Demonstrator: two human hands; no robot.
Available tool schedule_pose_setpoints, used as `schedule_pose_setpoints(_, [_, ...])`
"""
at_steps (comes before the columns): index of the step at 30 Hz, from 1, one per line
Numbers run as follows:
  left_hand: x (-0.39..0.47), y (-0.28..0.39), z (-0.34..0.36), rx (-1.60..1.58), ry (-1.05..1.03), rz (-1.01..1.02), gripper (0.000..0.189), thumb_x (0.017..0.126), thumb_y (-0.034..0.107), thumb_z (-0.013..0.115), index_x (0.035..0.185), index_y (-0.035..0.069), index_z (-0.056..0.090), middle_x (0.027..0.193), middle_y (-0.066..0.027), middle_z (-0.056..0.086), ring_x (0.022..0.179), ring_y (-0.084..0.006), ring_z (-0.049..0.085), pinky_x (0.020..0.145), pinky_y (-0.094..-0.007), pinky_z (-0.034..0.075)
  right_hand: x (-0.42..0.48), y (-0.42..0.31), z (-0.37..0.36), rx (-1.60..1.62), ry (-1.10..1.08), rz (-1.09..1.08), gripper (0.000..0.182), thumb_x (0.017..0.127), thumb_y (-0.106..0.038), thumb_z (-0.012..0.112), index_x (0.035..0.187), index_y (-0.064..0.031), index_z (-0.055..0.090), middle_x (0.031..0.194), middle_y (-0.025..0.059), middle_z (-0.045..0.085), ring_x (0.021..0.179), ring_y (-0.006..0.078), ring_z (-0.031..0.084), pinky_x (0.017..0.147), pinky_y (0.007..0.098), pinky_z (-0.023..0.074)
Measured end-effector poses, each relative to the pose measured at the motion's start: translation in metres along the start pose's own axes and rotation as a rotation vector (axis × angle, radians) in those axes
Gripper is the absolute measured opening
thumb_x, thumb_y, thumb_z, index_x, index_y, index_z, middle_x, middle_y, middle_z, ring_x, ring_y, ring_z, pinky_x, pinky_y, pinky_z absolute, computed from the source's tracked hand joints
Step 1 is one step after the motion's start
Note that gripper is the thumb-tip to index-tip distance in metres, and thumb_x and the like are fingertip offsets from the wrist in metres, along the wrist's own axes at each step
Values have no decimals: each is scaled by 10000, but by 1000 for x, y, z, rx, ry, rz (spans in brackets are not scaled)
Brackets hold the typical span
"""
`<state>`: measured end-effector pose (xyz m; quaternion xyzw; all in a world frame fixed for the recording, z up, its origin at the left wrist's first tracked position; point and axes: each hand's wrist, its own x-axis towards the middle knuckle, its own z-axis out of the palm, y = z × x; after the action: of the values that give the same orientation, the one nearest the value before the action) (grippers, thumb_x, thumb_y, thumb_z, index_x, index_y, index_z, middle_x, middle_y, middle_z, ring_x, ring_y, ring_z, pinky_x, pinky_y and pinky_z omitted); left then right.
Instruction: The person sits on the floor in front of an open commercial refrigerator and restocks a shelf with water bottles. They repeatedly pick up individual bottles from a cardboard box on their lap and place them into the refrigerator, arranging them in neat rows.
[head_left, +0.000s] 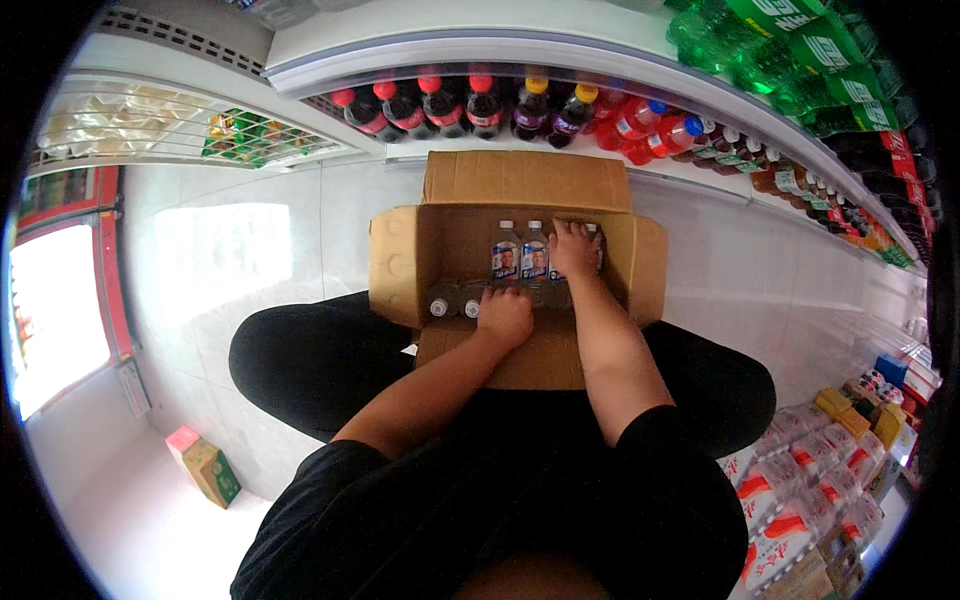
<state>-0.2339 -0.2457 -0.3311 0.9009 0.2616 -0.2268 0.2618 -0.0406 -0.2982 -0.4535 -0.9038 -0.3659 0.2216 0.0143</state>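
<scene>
An open cardboard box (525, 178) sits between my crossed legs, its flaps folded outward. Inside, clear plastic bottles with blue-and-white labels lie in a row toward the far right, among them a labelled bottle (534, 251) with a white cap. Nearer me, other bottles show their white caps upward, such as a capped bottle (439, 307) at the left. My right hand (576, 249) is closed over a bottle at the right end of the far row. My left hand (506, 311) is curled over the near row, right of the white caps; its fingertips are hidden.
Beyond the box, a low cooler shelf (420, 150) holds cola bottles (442, 109) and other drinks. Green soda bottles (795, 60) fill a shelf above. Wrapped drink packs (795, 487) stack at my right. A small carton (206, 469) stands on the tiled floor at my left.
</scene>
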Motion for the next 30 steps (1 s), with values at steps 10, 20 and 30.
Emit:
schedule_pose_setpoints(10, [2, -5, 4, 29, 37, 18, 352, 921, 267, 562, 1143, 32, 698, 1110, -198, 731, 1096, -361, 699, 1130, -595, 373, 38, 10, -9, -132, -113, -86, 492, 965, -432, 579, 1409, -221, 583, 1499, 151, 537, 1424, 417, 435, 1101, 709, 339])
schedule_pose_setpoints(20, [2, -2, -6, 22, -7, 25, 346, 936, 328, 594, 1083, 39, 715, 1076, -205, 747, 1066, -359, 718, 1166, -593, 352, 44, 0, -43, -121, -388, -27, 460, 1002, -383, 514, 1415, -189, 566, 1376, 181, 637, 1268, 403, 603, 1049, 588, 470])
schedule_pose_setpoints(30, [1, 2, -19, 45, -165, 5, 348, 925, 319, 599, 1127, 61, 716, 1147, -179, 732, 1106, -336, 699, 1123, -565, 388, 22, -24, -102, -249, -615, -6, 455, 853, -213, 644, 1288, -96, 707, 1386, 212, 634, 1261, 378, 634, 1021, 508, 534])
